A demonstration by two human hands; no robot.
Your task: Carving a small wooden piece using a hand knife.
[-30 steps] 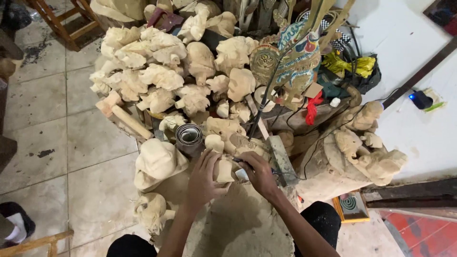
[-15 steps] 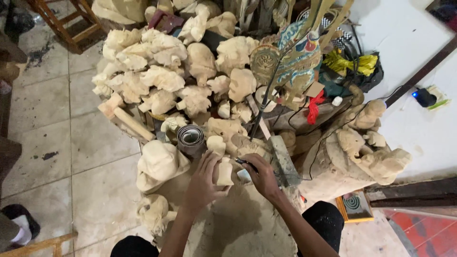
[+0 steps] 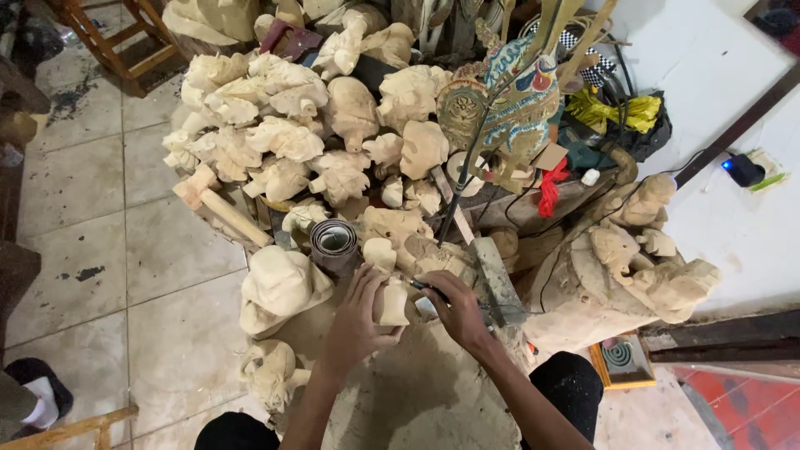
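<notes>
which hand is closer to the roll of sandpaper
Left. The left hand grips a small pale wood carving just below the sandpaper roll; the right hand holds a tool farther to its right.

From where I stand, both of the person's forearms are bare from the elbow down, with no sleeve reaching into view. The left hand (image 3: 357, 321) carries no glove, ring or watch that I can make out, and the wrist behind it is bare too. The right hand (image 3: 457, 312) is likewise ungloved, its wrist without band or bracelet. The fingers on both are slim, with short nails. The legs are clad in dark, nearly black fabric: one knee (image 3: 568, 383) shows at about five o'clock of the hands, rounded and dusted faintly pale, and the other knee (image 3: 237, 431) sits at about seven o'clock, equally dark.
</notes>
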